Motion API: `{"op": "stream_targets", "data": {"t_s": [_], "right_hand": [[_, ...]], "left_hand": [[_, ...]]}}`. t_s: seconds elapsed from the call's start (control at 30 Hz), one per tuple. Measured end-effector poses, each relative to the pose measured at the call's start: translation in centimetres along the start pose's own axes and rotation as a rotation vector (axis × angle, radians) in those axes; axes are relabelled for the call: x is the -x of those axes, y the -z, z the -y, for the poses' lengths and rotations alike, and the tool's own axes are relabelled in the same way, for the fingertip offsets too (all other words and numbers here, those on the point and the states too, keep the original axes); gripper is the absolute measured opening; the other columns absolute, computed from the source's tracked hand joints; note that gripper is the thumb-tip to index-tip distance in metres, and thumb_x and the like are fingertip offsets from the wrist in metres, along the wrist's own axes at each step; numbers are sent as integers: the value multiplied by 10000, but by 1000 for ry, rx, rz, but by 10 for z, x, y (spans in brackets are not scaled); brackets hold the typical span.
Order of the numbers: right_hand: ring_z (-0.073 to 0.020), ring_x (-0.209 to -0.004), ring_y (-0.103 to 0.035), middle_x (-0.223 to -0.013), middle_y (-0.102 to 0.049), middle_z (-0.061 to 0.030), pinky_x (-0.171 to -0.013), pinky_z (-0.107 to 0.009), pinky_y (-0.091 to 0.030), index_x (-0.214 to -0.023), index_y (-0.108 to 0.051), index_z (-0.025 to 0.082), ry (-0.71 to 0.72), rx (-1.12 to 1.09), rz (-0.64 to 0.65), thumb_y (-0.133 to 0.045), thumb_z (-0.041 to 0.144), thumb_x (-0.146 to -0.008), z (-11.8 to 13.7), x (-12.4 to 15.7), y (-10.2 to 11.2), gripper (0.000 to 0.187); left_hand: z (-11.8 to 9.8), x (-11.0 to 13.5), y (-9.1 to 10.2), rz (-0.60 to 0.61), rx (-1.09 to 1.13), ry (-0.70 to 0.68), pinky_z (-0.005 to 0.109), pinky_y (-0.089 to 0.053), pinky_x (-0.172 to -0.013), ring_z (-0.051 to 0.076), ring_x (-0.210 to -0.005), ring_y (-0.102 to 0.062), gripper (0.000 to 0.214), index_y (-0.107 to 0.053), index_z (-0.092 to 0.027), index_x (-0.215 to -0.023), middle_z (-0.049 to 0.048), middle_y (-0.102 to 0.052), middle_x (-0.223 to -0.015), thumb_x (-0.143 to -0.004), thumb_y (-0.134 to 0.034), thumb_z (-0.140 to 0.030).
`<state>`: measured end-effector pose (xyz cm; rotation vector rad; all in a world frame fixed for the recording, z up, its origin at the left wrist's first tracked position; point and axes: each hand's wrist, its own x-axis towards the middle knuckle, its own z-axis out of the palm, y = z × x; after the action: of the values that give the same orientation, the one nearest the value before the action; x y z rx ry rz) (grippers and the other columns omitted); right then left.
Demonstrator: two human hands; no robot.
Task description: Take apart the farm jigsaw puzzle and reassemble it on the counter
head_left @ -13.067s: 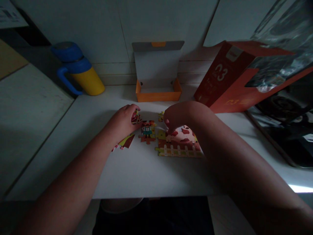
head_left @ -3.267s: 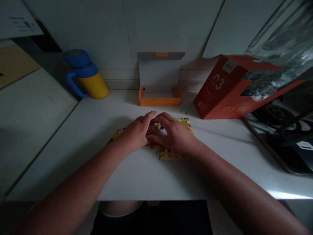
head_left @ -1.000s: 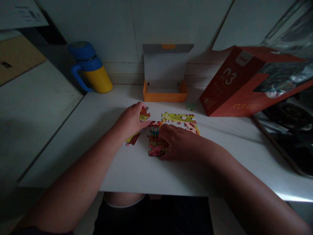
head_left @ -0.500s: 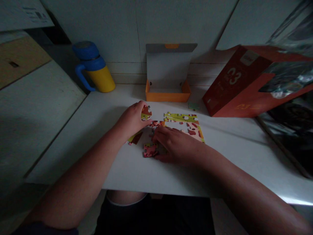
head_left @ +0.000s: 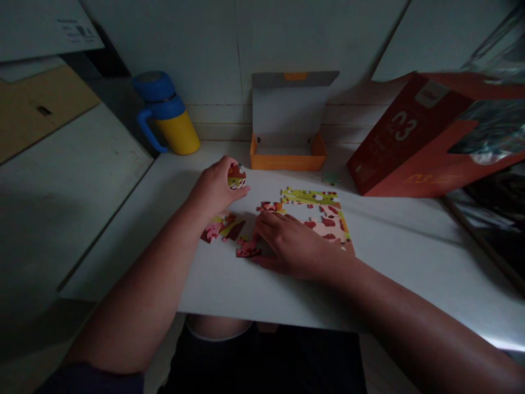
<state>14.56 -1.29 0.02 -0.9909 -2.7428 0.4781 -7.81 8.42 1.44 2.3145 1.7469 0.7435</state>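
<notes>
Red-and-green pieces (head_left: 236, 174) sat in our left hand (head_left: 215, 187), probably for ready supply; our right hand (head_left: 285, 241) covered the puzzle's (head_left: 334, 227) near left, its grip we couldn't tell.

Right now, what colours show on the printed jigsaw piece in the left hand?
Mainly brownish red and yellow-green on the printed jigsaw piece, clearest in head view.

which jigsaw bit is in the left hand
The brown-and-green bit, gripped by the left hand; the pink-patterned pieces near its wrist and the cow section lie on the table.
</notes>
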Motion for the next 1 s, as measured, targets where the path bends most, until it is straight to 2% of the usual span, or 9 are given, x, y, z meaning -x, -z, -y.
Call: {"op": "stream_targets", "data": {"t_s": [0.07, 0.2, 0.3, 0.43, 0.63, 0.7, 0.87, 1.0], "right_hand": [[-349, -1219, -597, -1272, -627, -210, -1022, -499, -503, -1195, -675, 115, -11, 3, -24, -655, 486, -999, 0, 0, -1, 420], [-319, -1175, -602, -1279, -648, -180, -1011, -471, -493, -1214, -679, 143, -119, 55, -104, -628, 364, -1013, 4, -9, -2, 303], [-328, -1139, -611, -1261, -664, -175, -998, -478, -498, -1226, -687, 128, -220, 131, -129, -649, 380, -998, 15, -26, -2, 342], [-347, -1135, -652, -1227, -701, -194, -990, -498, -522, -1295, -654, 103, -257, 140, -82, -671, 458, -984, 38, -55, -3, 473], [-337, -1073, -735, -1176, -744, -229, -884, -425, -568, -1291, -617, 63, -379, 141, 69, -647, 251, -973, 62, -82, 4, 370], [-337, -1073, -747, -1173, -749, -244, -861, -407, -570, -1294, -600, 54, -409, 130, 96, -646, 220, -962, 64, -86, 8, 374], [-354, -1061, -758, -1172, -760, -244, -825, -404, -576, -1347, -544, 66, -452, 106, 105, -745, 242, -884, 61, -90, 11, 535], [-378, -1072, -751, -1173, -759, -251, -836, -425, -583, -1310, -584, 50, -457, 99, 106, -782, 299, -851, 57, -93, 9, 558]], "left_hand": [[3, -1, 1, -17, 6, 8, 355, -550, -946, 255, -1020, -715, 520, -582, -229, -1195, 74, -756, -1129, -779, -860, -371], [8, -2, -2, -21, 31, 8, 351, -552, -939, 250, -1018, -714, 498, -587, -235, -1170, 68, -755, -1111, -774, -863, -357], [11, -3, -4, -13, 47, 9, 347, -556, -927, 245, -1020, -714, 474, -588, -232, -1145, 73, -754, -1119, -774, -859, -347], [12, -4, -5, -11, 66, 20, 364, -556, -941, 253, -1034, -717, 471, -581, -224, -1149, 83, -758, -1121, -773, -853, -307], [15, -7, -9, 18, 72, 18, 377, -538, -975, 270, -1084, -709, 488, -578, -222, -1164, 103, -750, -1152, -773, -855, -314], [17, -8, -9, 19, 76, 18, 379, -535, -973, 275, -1093, -704, 504, -576, -212, -1177, 113, -745, -1169, -772, -857, -319], [19, -9, -4, 4, 86, 59, 385, -538, -968, 286, -1091, -703, 495, -584, -190, -1181, 129, -748, -1167, -781, -849, -313], [20, -9, -3, -13, 83, 76, 384, -543, -967, 287, -1081, -706, 486, -590, -182, -1175, 129, -752, -1160, -780, -845, -307]]}}
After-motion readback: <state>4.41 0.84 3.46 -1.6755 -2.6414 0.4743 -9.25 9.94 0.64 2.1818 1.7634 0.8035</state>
